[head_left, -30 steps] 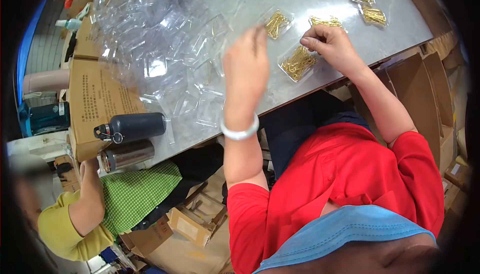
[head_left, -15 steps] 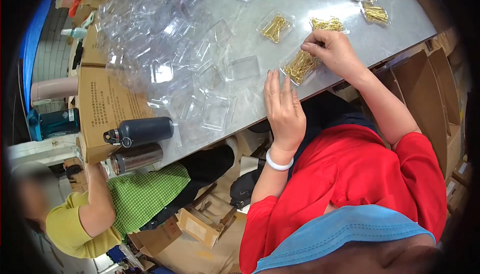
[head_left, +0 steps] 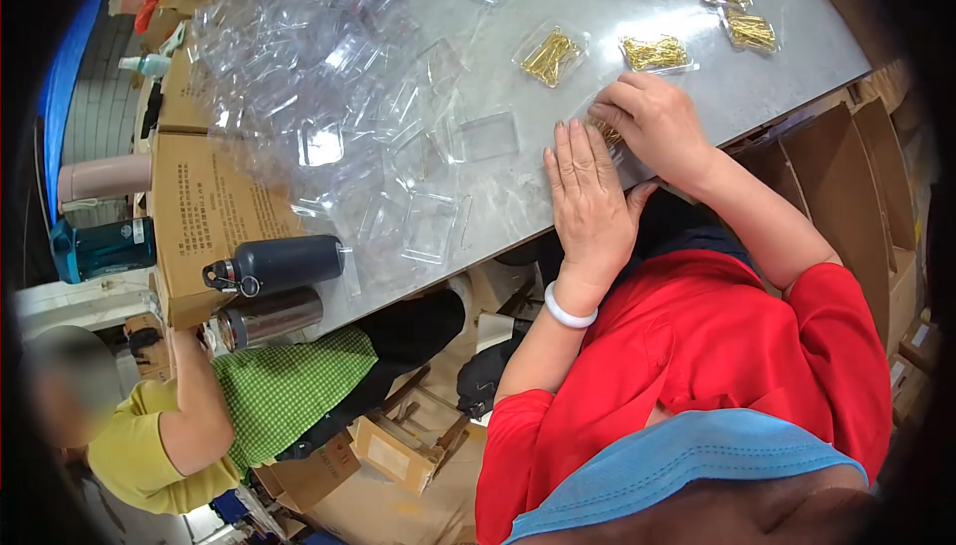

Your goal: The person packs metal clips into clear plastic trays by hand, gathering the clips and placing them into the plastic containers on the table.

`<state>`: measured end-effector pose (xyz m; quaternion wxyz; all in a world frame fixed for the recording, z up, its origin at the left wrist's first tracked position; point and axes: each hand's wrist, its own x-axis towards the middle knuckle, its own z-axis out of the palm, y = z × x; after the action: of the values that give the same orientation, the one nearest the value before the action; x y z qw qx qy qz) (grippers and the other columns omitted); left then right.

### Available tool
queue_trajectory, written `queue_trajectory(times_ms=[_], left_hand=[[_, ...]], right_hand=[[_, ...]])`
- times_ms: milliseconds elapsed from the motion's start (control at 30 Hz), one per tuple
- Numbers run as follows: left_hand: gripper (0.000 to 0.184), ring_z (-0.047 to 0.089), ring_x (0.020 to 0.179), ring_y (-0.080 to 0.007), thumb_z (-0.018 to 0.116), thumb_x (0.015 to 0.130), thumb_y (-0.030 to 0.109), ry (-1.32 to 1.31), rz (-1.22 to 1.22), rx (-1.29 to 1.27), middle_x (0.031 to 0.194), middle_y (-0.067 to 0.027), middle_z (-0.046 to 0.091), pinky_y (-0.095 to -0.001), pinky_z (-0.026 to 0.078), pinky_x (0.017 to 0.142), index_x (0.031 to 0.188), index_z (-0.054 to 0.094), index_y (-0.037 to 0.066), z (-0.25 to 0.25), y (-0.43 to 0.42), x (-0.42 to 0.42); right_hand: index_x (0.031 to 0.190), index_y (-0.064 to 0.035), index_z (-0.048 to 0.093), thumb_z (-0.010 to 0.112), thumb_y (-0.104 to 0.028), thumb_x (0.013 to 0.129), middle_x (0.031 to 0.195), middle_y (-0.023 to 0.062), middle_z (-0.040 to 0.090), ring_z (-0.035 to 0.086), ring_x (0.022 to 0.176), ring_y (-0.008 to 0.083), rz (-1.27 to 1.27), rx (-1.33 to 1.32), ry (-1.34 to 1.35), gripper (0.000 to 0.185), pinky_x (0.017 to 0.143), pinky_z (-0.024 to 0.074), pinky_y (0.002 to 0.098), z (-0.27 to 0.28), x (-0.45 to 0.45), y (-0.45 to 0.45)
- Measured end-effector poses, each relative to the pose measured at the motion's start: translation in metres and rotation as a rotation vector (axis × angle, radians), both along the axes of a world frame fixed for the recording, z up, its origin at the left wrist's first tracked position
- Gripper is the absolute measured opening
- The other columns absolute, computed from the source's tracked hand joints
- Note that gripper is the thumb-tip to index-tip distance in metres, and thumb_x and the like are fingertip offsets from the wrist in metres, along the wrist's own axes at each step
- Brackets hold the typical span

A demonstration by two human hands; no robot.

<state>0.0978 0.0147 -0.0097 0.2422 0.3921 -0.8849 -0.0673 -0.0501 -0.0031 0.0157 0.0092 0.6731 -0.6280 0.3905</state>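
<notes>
Close to the table's near edge, a pile of thin gold metal pins [head_left: 608, 133] lies between my hands, mostly covered by them. My left hand [head_left: 588, 186], with a white bangle at the wrist, is flat with its fingers stretched out along the pile's left side. Over the pile, my right hand [head_left: 657, 125] has its fingers curled in and closed on the pins; its fingertips are partly hidden. Just beyond my right hand sits a clear plastic tray of gold pins [head_left: 655, 52]. Another filled tray [head_left: 551, 56] lies to its left.
Two more filled trays [head_left: 737, 9] lie at the far right. A large heap of clear plastic trays [head_left: 309, 57] covers the table's left. A dark bottle [head_left: 289, 264] and a steel flask [head_left: 274, 318] are by a carton [head_left: 204, 216]. A co-worker [head_left: 179, 415] is at the left.
My left hand has moved right and up against the pins. My right hand has shifted slightly down and over them, so the pile and its tray are now mostly hidden.
</notes>
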Motion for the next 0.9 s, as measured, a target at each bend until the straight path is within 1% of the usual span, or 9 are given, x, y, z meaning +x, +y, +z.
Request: queue_trajectory(times_ms=[133, 233, 333, 433, 533, 633, 733, 833, 900], left_hand=[[0.082, 0.024, 0.136, -0.0422, 0.055, 0.087, 0.047, -0.016, -0.003, -0.022, 0.143, -0.0279, 0.030, -0.0519, 0.019, 0.112, 0.137, 0.029, -0.012, -0.001, -0.001, 0.002], [0.081, 0.024, 0.136, -0.0420, 0.056, 0.087, 0.047, -0.020, -0.001, -0.032, 0.143, -0.0277, 0.030, -0.0519, 0.019, 0.112, 0.137, 0.030, -0.012, -0.002, -0.001, 0.002], [0.081, 0.025, 0.136, -0.0417, 0.057, 0.086, 0.046, 0.002, 0.009, -0.033, 0.143, -0.0272, 0.030, -0.0519, 0.019, 0.112, 0.137, 0.030, -0.011, -0.003, -0.002, 0.002], [0.080, 0.025, 0.136, -0.0413, 0.058, 0.086, 0.045, 0.006, 0.003, -0.036, 0.144, -0.0261, 0.030, -0.0521, 0.020, 0.112, 0.137, 0.031, -0.010, -0.003, -0.002, 0.003], [0.079, 0.026, 0.136, -0.0411, 0.059, 0.085, 0.044, 0.008, -0.003, -0.044, 0.143, -0.0249, 0.032, -0.0523, 0.020, 0.111, 0.137, 0.031, -0.009, -0.004, -0.003, 0.004], [0.078, 0.026, 0.136, -0.0406, 0.059, 0.085, 0.043, -0.002, -0.010, -0.062, 0.143, -0.0238, 0.033, -0.0525, 0.020, 0.111, 0.138, 0.032, -0.008, -0.005, -0.004, 0.006], [0.076, 0.026, 0.137, -0.0397, 0.059, 0.084, 0.041, -0.004, -0.009, -0.052, 0.144, -0.0225, 0.033, -0.0530, 0.021, 0.112, 0.137, 0.034, -0.008, -0.005, -0.003, 0.006], [0.077, 0.026, 0.136, -0.0395, 0.058, 0.085, 0.042, -0.014, -0.007, -0.058, 0.143, -0.0219, 0.033, -0.0533, 0.021, 0.112, 0.138, 0.033, -0.007, -0.005, -0.003, 0.006], [0.077, 0.025, 0.137, -0.0401, 0.057, 0.085, 0.043, -0.023, 0.000, -0.070, 0.144, -0.0218, 0.032, -0.0534, 0.020, 0.112, 0.138, 0.032, -0.007, -0.006, -0.004, 0.006]], right_hand=[[0.090, -0.0019, 0.065, 0.065, -0.010, 0.082, 0.077, 0.0128, 0.061, 0.061, 0.072, 0.0313, -0.030, -0.030, -0.068, 0.012, 0.065, 0.0489, 0.0357, 0.001, -0.012, -0.003], [0.088, -0.0058, 0.065, 0.064, -0.014, 0.082, 0.078, 0.0110, 0.063, 0.062, 0.073, 0.0296, -0.001, -0.036, -0.170, 0.010, 0.064, 0.0495, 0.0388, 0.000, -0.016, -0.005], [0.088, -0.0061, 0.065, 0.065, -0.013, 0.080, 0.081, 0.0108, 0.065, 0.063, 0.073, 0.0279, 0.006, -0.043, -0.138, 0.010, 0.064, 0.0496, 0.0379, 0.001, -0.012, -0.003], [0.086, -0.0066, 0.064, 0.067, -0.011, 0.077, 0.078, 0.0087, 0.063, 0.062, 0.073, 0.0266, 0.045, -0.127, 0.004, 0.011, 0.065, 0.0496, 0.0366, 0.003, -0.008, -0.003], [0.085, -0.0072, 0.063, 0.067, -0.010, 0.075, 0.073, 0.0058, 0.060, 0.060, 0.073, 0.0255, 0.099, -0.113, 0.138, 0.011, 0.065, 0.0492, 0.0350, -0.002, -0.005, -0.005], [0.088, -0.0067, 0.064, 0.066, -0.008, 0.075, 0.078, 0.0067, 0.059, 0.059, 0.075, 0.0259, 0.142, -0.121, 0.072, 0.013, 0.066, 0.0496, 0.0343, -0.005, -0.008, -0.011], [0.090, -0.0063, 0.064, 0.065, -0.007, 0.074, 0.088, 0.0093, 0.059, 0.059, 0.076, 0.0268, 0.103, -0.102, -0.185, 0.016, 0.069, 0.0502, 0.0346, -0.007, -0.006, -0.012], [0.093, -0.0064, 0.065, 0.063, -0.004, 0.075, 0.094, 0.0112, 0.058, 0.059, 0.080, 0.0280, 0.008, -0.067, -0.221, 0.019, 0.072, 0.0503, 0.0354, -0.006, -0.008, -0.011], [0.094, -0.0063, 0.065, 0.061, -0.003, 0.076, 0.093, 0.0109, 0.058, 0.059, 0.082, 0.0280, 0.032, -0.065, -0.088, 0.019, 0.073, 0.0498, 0.0360, -0.006, -0.005, -0.010]])
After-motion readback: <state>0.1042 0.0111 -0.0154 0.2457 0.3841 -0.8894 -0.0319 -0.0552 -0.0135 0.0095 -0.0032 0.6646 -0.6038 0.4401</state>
